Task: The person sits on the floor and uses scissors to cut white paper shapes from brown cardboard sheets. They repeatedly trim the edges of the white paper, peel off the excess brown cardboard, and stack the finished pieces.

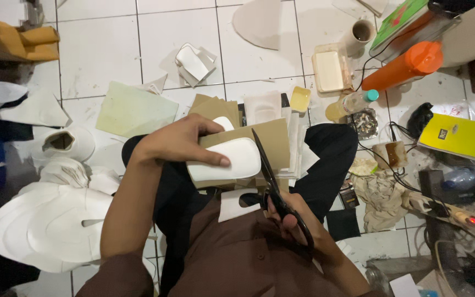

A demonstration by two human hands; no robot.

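A brown cardboard sheet [270, 144] with a white rounded piece [225, 159] lying on it was held over the lap by the left hand [180, 142], the grip closed across the white piece with the fingers on top and the thumb hidden beneath. Black scissors [279, 201] were held in the right hand [290, 220], the grip closed through the handles and the blades closed or nearly so, with the point reaching up along the cardboard just to the right of the left grip.

Risk was judged to lie mainly in that closeness: the fingertips [222, 162] lay just beside the blade line, so a slip of the cardboard or an over-long cut could have brought the edge onto them. Since the sheet was unsupported beyond the left grip, it might have bent under the blades and the cut wandered off line. A white offcut [232, 204] rested loosely on the lap just below the grip and could have slid off.

Room to move was narrow. Ahead of the grip, the tiled floor [100, 49] was covered with paper pieces; to the right of the scissors hand lay an orange bottle [405, 65], a cable and a power strip [449, 212], close enough to be snagged by a wide swing.
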